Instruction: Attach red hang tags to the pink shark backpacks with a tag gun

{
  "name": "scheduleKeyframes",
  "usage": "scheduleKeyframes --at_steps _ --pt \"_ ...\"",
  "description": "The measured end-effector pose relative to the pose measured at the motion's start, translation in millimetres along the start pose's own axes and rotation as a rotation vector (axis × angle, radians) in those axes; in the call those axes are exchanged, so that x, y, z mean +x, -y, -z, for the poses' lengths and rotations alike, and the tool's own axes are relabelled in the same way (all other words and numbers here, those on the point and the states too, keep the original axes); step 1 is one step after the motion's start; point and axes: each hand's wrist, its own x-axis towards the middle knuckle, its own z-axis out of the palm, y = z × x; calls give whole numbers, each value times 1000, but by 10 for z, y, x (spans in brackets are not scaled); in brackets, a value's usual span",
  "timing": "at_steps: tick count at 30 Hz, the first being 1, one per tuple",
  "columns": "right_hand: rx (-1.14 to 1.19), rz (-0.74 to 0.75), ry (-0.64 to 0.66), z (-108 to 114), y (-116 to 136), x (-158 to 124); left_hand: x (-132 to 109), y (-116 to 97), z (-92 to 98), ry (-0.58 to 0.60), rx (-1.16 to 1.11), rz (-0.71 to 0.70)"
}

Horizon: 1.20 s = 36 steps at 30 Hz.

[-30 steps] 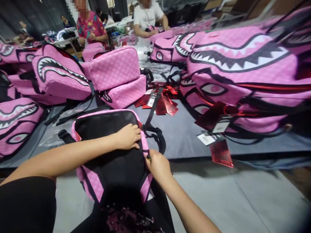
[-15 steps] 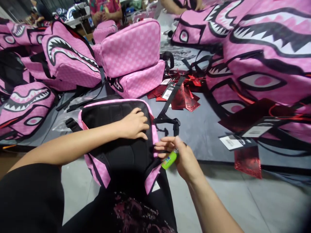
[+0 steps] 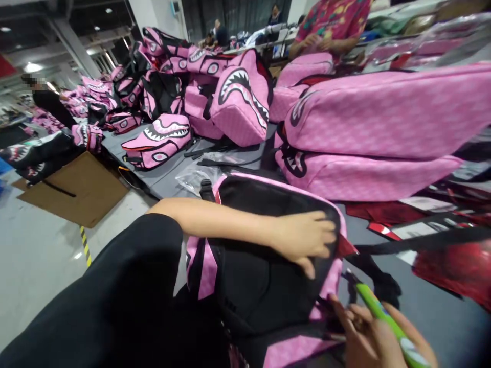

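A pink backpack lies with its black padded back panel facing up in front of me. My left hand rests flat on the panel near its right side, fingers spread. By the bag's lower right edge, my right hand is closed around a bright green lighter with a dark metal end. The lighter's metal end points toward the bag's pink side. Black straps hang from the bag, and a black buckle sticks out at its upper left. The right hand is partly cut off and blurred.
Pink checked backpacks are stacked just behind, with shark-mouth bags further left. Red and white tags lie on the grey table at right. A cardboard box stands at left. Across the table is a person in a patterned shirt.
The view has swung left, bringing the box and more bags into sight. My left hand stays on the panel, with its fingers more spread. The lighter now points up-left at the bag's edge.
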Motion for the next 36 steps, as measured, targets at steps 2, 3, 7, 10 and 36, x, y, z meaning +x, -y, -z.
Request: scheduleKeyframes --at_steps 2,3,7,10,36 --pt "-41 160 -136 -178 71 -86 -65 -275 -95 -24 -93 -6" --pt "-80 228 -165 -241 74 -100 -93 -385 -135 -36 -107 24" --pt "-299 336 -141 -239 -44 -76 -163 -516 -276 -108 -105 131" --pt "-393 323 -47 -142 -121 -114 -178 -486 -390 -175 -147 112" --pt "-807 641 90 -178 -80 -97 -239 -552 -576 -369 -117 66"
